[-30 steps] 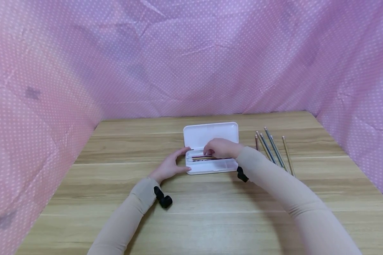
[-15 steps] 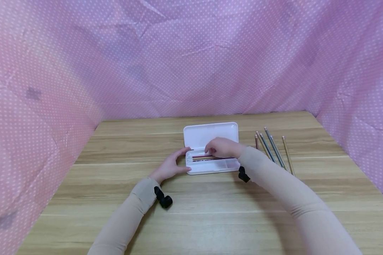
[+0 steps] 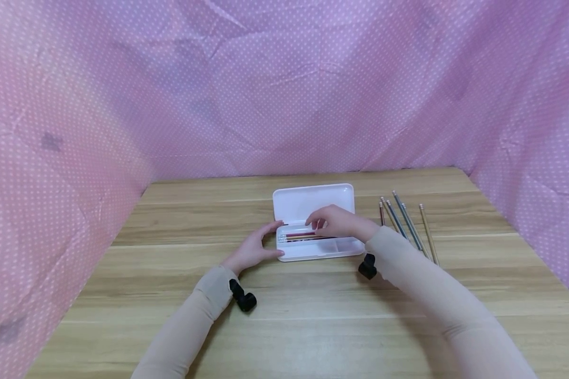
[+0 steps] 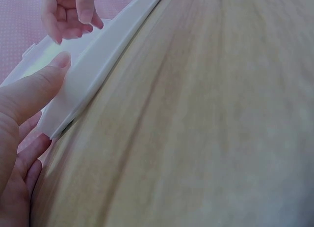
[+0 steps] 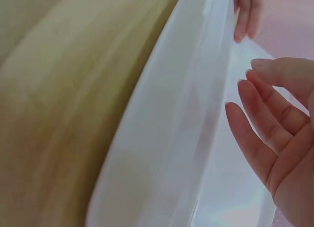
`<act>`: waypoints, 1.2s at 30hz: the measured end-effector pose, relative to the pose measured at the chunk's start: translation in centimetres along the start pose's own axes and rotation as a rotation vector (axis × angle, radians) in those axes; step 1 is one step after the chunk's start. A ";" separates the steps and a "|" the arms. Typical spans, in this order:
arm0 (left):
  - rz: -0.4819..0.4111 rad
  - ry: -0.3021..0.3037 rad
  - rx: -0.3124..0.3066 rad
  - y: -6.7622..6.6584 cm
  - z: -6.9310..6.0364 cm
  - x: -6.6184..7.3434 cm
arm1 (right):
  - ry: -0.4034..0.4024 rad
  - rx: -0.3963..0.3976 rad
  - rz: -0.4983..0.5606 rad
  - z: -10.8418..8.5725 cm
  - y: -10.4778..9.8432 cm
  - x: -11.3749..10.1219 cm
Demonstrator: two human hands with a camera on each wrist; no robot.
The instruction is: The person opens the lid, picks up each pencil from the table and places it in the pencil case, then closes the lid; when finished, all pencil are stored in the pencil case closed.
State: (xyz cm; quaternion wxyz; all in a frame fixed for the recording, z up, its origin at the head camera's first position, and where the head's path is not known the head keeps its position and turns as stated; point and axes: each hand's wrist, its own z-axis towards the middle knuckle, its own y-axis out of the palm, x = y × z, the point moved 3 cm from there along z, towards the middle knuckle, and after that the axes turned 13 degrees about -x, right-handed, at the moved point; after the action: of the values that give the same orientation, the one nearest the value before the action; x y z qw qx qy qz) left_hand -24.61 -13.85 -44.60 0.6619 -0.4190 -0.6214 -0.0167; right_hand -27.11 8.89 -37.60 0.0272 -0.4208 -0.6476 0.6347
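A white pencil case [image 3: 309,255] lies on the table with its lid [image 3: 294,202] raised at the back. Several pencils [image 3: 296,238] rest lengthwise in its rear compartment, eraser ends to the left. My left hand [image 3: 249,250] holds the case's left end, thumb at the front corner and a finger at the rear. Above the case hovers my right hand [image 3: 336,221], hiding the right part of those pencils. In the right wrist view the fingers [image 5: 267,121] are loosely bent, with nothing between them and the thumb.
Right of the case, several loose pencils [image 3: 411,226], blue, gold and dark red, lie fanned on the wooden table [image 3: 284,326]. The right forearm passes over their near ends. A pink dotted cloth [image 3: 284,95] hangs behind and at both sides.
My right hand has lifted a little and drawn slightly right, its fingers loosening off the pencils in the case. My left hand has stayed at the case's left end.
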 end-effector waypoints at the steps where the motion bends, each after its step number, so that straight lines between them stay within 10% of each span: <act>1: 0.000 0.004 0.002 0.0 0.0 0.0 | -0.013 0.010 0.009 -0.2 0.0 0.0; 36: 0.013 0.023 0.000 0.4 -0.1 0.4 | 0.226 0.240 0.368 -10.8 -1.0 6.9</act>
State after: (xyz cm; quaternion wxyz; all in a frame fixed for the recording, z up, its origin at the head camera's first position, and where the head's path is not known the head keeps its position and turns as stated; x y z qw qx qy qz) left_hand -24.23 -13.44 -44.46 0.6691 -0.4228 -0.6110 -0.0170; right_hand -25.95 21.72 -38.11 0.0330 -0.5936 -0.4730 0.6503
